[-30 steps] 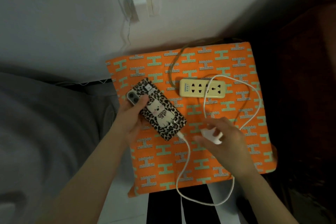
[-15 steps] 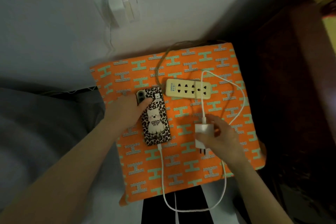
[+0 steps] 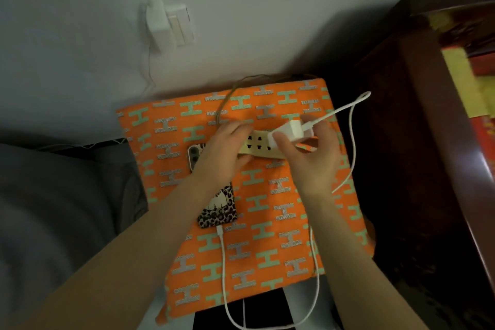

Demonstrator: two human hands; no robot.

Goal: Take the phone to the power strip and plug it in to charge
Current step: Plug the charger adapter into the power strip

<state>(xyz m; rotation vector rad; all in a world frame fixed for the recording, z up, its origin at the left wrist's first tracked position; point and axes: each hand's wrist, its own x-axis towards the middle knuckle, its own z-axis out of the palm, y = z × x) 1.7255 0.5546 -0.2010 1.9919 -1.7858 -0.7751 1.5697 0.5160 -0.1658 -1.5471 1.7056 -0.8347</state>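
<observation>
The phone [image 3: 218,209] in a leopard-print case lies face down on the orange patterned cloth [image 3: 267,236], partly hidden under my left forearm. A white cable [image 3: 223,270] runs from its lower end in a loop to the white charger plug [image 3: 293,130]. My right hand [image 3: 308,153] pinches that plug right above the right end of the cream power strip [image 3: 257,146]. My left hand [image 3: 227,153] grips the strip's left end, holding it down.
A white wall socket with an adapter [image 3: 167,24] sits on the wall above. A dark wooden cabinet [image 3: 428,142] stands to the right. Grey bedding [image 3: 53,209] lies to the left. The strip's brown cord [image 3: 227,96] runs off the cloth's far edge.
My left hand let go of the phone and moved up onto the power strip. My right hand lifted the charger plug from the cloth to the strip's right end.
</observation>
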